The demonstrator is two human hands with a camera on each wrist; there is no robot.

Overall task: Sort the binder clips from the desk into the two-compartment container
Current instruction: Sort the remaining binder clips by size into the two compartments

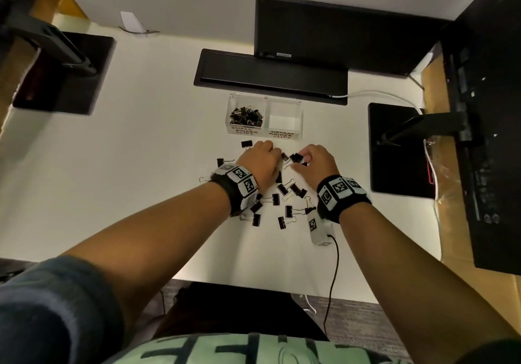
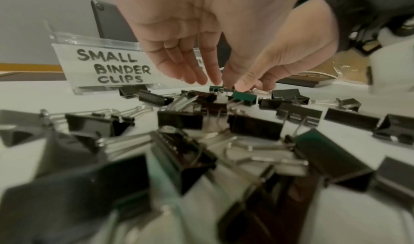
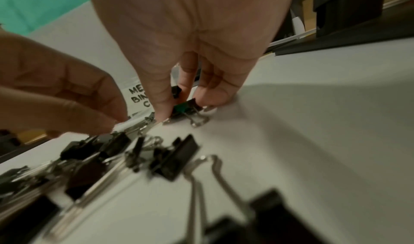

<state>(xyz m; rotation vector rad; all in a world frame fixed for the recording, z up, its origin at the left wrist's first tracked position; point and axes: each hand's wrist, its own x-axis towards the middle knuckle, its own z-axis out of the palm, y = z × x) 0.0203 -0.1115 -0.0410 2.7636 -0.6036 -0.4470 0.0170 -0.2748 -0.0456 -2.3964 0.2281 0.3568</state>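
Note:
The clear two-compartment container (image 1: 298,110) stands on the white desk beyond my hands. Its left cell, labelled small binder clips (image 2: 107,67), holds a heap of small black clips (image 1: 246,115); the right cell, labelled medium, holds none. Several black binder clips (image 1: 282,197) lie scattered under and between my wrists. My left hand (image 1: 277,163) reaches down into the pile and pinches a binder clip (image 2: 220,88) by its wire handle. My right hand (image 1: 298,163) pinches another black binder clip (image 3: 187,106) between thumb and fingers, just above the desk.
A black keyboard tray (image 1: 270,76) and a monitor (image 1: 338,34) sit behind the container. Black monitor bases stand at the left (image 1: 64,76) and right (image 1: 400,149). A white tagged box with a black cable (image 1: 318,228) lies near my right wrist.

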